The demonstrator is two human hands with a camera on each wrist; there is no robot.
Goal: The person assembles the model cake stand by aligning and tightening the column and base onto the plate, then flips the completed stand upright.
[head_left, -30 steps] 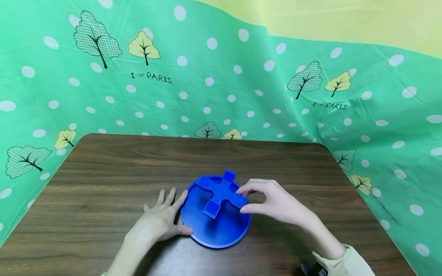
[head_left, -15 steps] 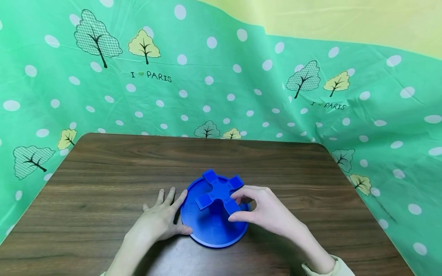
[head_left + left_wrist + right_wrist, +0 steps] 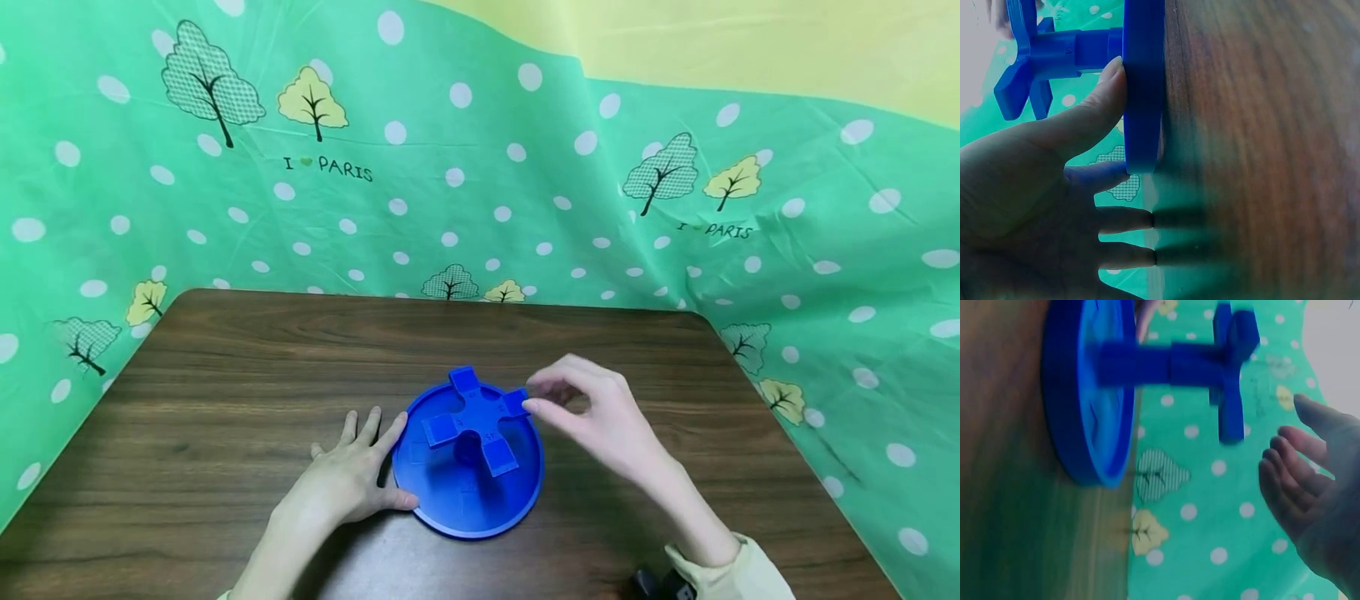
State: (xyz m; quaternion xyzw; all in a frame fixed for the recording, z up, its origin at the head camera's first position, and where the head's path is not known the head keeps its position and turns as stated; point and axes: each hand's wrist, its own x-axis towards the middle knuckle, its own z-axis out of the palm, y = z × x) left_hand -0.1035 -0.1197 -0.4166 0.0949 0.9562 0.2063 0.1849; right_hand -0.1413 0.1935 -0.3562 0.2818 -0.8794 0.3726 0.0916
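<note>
A round blue base [image 3: 480, 512] with a raised rim lies on the table in the head view. From its middle rises a blue post [image 3: 1147, 364] topped by a blue cross-shaped piece [image 3: 480, 417] with flat-ended arms. My left hand [image 3: 345, 479] rests at the base's left side, thumb and index finger touching the rim, the other fingers spread over the table. My right hand [image 3: 592, 408] hovers beside the cross's right arm, fingers loosely bent. The right wrist view shows a gap between this hand [image 3: 1316, 469] and the cross [image 3: 1232, 381].
A brown wood-grain table [image 3: 300, 350] fills the lower view. Behind it hangs a green dotted cloth [image 3: 420, 208] with printed trees. A small black object [image 3: 663, 583] sits by my right sleeve [image 3: 731, 571].
The cross-shaped piece has turned clockwise as seen from above. My right hand has let go of one arm and moved away toward the arm at the far right. My left hand stays put.
</note>
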